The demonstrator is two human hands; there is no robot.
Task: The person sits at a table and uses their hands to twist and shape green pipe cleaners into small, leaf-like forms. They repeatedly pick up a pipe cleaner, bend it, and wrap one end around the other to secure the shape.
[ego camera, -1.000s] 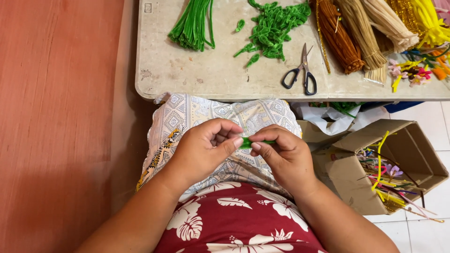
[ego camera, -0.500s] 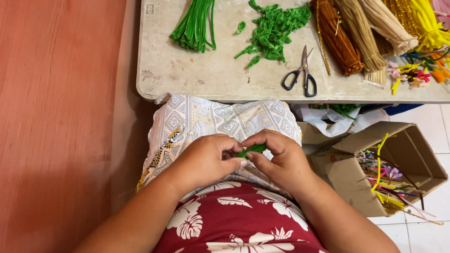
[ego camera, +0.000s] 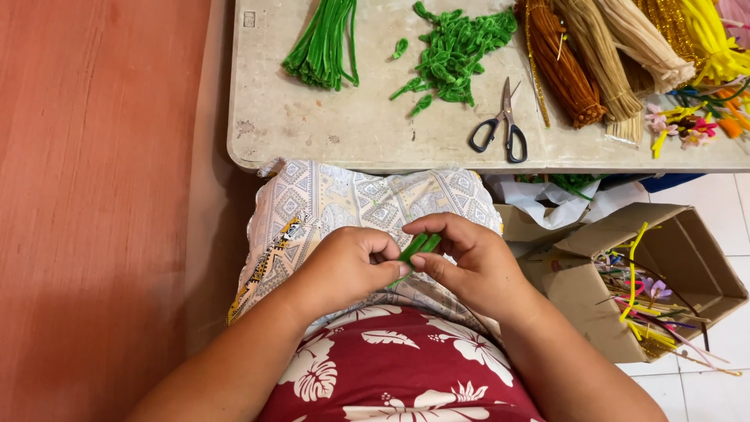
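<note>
Fingers: your fingertips [ego camera: 406, 268] are pressed together on a short green pipe-cleaner piece [ego camera: 416, 248], thumbs and forefingers of both hands meeting over your lap.
Left hand: your left hand [ego camera: 344, 266] is curled, its thumb and forefinger clamped on the lower end of the green piece.
Right hand: your right hand [ego camera: 469, 262] pinches the upper end of the same piece, the other fingers bent loosely behind.
Green piece: it sits between the two hands, tilted up to the right, above the patterned cloth [ego camera: 344, 203] spread across your knees.
Clothing: a red garment with white flowers [ego camera: 391, 375] fills the bottom of the view.
Table: the pale table [ego camera: 312, 133] lies just past your knees, well apart from the hands.
On the table: a bundle of long green pipe cleaners [ego camera: 322, 43], a heap of cut green pieces [ego camera: 457, 51], black-handled scissors [ego camera: 500, 125], brown and tan bundles [ego camera: 594, 55], and yellow bundles [ego camera: 703, 35] at the far right.
Box: an open cardboard box [ego camera: 664, 273] stands on the tiled floor to your right, holding coloured offcuts.
</note>
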